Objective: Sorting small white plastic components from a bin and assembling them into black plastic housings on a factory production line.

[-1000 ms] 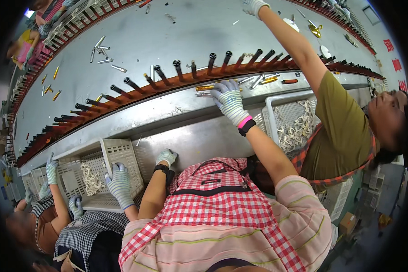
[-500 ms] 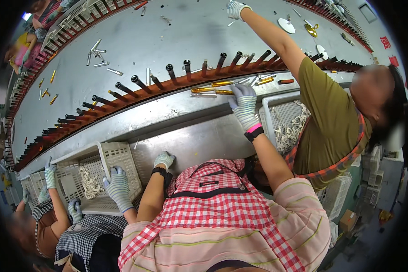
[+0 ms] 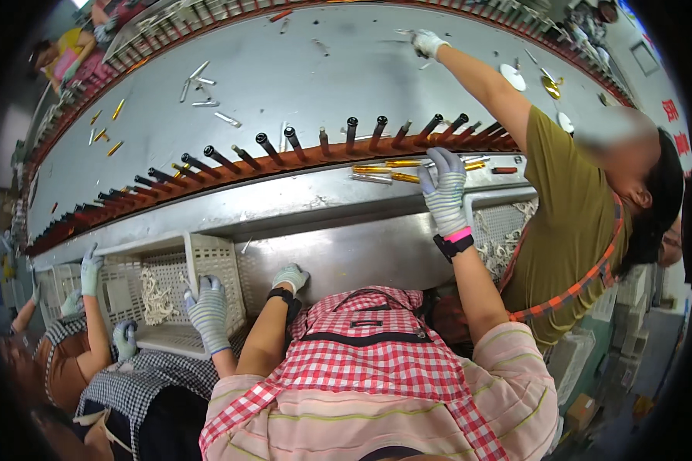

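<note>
Beside slim gold tubes (image 3: 371,169), likely set handy, the striped-gloved right hand (image 3: 445,192) hangs spread, ungripping; nearer, the striped-gloved left hand (image 3: 290,276) perhaps braces, grip unclear.

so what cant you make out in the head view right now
All in the head view:
Any tubes directly behind the right hand: the hand blocks them.
Whether anything lies under the left hand: the hand covers it.
What the slim thing at the co-worker's hand is: blurred, too small.
The rest of the right-hand basket: behind the co-worker's shirt.
</note>
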A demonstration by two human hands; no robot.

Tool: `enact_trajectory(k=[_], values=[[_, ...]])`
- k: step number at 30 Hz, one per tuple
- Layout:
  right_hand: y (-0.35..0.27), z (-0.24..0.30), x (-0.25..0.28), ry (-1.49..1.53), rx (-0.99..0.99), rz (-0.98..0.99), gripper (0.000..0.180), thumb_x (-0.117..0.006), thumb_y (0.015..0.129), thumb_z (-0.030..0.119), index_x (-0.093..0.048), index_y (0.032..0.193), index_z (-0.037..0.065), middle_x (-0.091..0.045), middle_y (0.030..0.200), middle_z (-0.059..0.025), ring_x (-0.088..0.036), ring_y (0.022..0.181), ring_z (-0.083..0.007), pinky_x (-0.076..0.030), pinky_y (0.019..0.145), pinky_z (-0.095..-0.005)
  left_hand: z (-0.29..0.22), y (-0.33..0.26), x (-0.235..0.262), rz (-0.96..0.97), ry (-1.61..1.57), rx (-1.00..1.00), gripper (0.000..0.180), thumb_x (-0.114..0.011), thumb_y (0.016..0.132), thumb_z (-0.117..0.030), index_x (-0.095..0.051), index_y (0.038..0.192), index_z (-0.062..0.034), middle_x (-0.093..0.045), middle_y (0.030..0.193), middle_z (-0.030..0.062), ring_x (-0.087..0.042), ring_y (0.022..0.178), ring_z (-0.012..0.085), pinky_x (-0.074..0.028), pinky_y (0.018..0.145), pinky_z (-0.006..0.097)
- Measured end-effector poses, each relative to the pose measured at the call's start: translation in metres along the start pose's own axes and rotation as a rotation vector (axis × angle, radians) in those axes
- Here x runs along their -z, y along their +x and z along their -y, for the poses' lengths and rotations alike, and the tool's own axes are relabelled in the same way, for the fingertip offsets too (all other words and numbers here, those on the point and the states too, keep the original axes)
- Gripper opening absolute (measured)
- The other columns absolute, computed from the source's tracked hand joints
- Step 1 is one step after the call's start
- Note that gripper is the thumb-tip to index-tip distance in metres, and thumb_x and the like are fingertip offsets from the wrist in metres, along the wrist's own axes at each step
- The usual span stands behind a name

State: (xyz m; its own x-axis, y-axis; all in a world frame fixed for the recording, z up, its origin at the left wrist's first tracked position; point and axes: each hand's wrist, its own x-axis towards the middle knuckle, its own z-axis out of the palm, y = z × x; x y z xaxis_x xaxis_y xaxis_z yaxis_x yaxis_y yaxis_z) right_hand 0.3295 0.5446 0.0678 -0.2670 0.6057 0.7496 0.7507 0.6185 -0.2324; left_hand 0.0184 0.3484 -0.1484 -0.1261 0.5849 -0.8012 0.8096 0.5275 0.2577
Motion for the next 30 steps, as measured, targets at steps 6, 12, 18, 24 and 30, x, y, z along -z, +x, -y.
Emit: enact_trajectory(k=[6,12,18,24,30], values=[[-0.019,0.015,-0.006,0.054,0.030,0.038,0.040,-0.067,0.069,0.011,-0.055,0.107,0.008,-0.054,0.103,-0.0111,-0.051,0.093,-0.0310,-0.041,0.079,-0.0440,-0.006,-0.011,0.005,-0.047,0.003,0.030,0.046,-0.053,0.079,-0.039,-0.062,0.109,-0.0053,-0.058,0.116,0.0190,-0.054,0.109,0.0331,-0.042,0.094,0.039],[-0.042,0.071,0.004,0.158,0.004,0.216,0.036,-0.064,0.069,0.009,-0.054,0.104,0.005,-0.052,0.102,-0.0138,-0.049,0.094,-0.0342,-0.039,0.084,-0.0451,-0.004,-0.003,0.002,-0.049,-0.007,0.050,0.047,-0.053,0.079,-0.039,-0.061,0.110,-0.0047,-0.056,0.117,0.0196,-0.054,0.110,0.0329,-0.041,0.095,0.039],[-0.101,0.084,-0.016,0.314,-0.017,0.506,0.045,-0.064,0.069,0.014,-0.051,0.111,0.004,-0.053,0.108,-0.0153,-0.049,0.099,-0.0350,-0.039,0.088,-0.0460,-0.003,-0.012,0.001,-0.035,-0.050,0.069,0.047,-0.054,0.079,-0.037,-0.061,0.112,-0.0045,-0.057,0.117,0.0194,-0.054,0.109,0.0324,-0.042,0.094,0.039],[-0.212,0.021,-0.025,-0.165,-0.438,1.097,0.062,-0.062,0.075,0.036,-0.044,0.122,0.001,-0.046,0.124,-0.0220,-0.044,0.115,-0.0365,-0.036,0.097,-0.0451,-0.005,-0.006,-0.006,-0.062,-0.001,0.023,0.040,-0.053,0.078,-0.027,-0.063,0.107,-0.0016,-0.058,0.114,0.0211,-0.056,0.107,0.0331,-0.044,0.092,0.040],[-0.235,0.011,0.003,-0.461,-0.649,1.225,0.070,-0.069,0.069,0.039,-0.040,0.120,0.001,-0.038,0.126,-0.0262,-0.041,0.114,-0.0417,-0.036,0.095,-0.0481,-0.002,-0.015,-0.006,-0.033,-0.004,-0.027,0.035,-0.053,0.077,-0.020,-0.064,0.105,-0.0013,-0.059,0.112,0.0205,-0.058,0.104,0.0338,-0.046,0.089,0.040]])
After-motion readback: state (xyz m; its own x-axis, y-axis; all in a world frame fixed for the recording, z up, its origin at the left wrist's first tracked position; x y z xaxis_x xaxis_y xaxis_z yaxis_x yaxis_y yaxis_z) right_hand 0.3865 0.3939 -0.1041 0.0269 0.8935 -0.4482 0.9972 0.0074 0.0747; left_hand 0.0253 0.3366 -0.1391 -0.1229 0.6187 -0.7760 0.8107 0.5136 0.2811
